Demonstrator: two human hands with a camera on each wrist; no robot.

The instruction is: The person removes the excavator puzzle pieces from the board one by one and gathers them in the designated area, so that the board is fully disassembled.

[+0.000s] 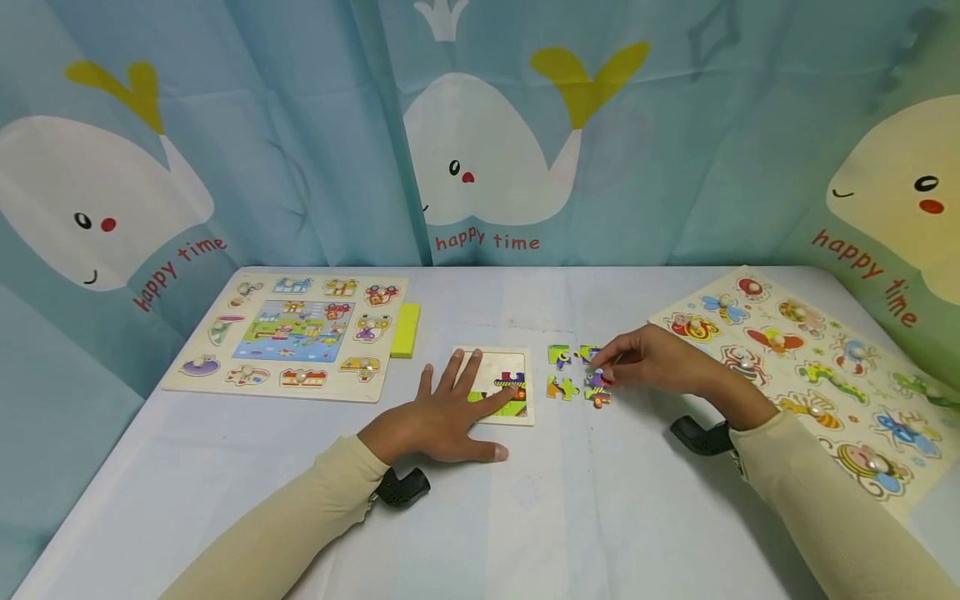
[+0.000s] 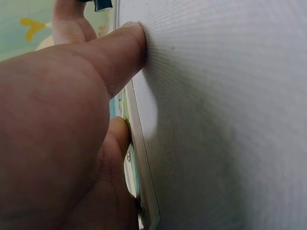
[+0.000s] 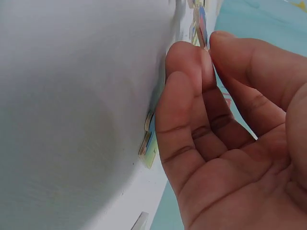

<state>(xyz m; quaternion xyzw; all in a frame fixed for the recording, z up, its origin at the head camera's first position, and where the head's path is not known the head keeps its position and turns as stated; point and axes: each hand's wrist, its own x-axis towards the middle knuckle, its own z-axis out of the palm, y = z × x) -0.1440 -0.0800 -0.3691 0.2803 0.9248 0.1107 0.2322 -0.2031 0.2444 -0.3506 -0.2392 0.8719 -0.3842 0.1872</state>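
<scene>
My left hand lies with spread fingers across a small square wooden puzzle board, one finger touching the pieces fitted at its lower right. Those pieces show a purple, yellow and green picture; the hand hides the board's left part. The left thumb rests on the tabletop beside the board's edge. My right hand pinches a purple and red jigsaw piece between thumb and fingertips, tilted up from the table. Around it lie loose pieces, among them a green one and an orange and green one.
At the left lies a large knob puzzle board with vehicle and toy shapes, partly over a yellow block. An insect knob puzzle board lies at the right. A whale-print curtain hangs behind the white table.
</scene>
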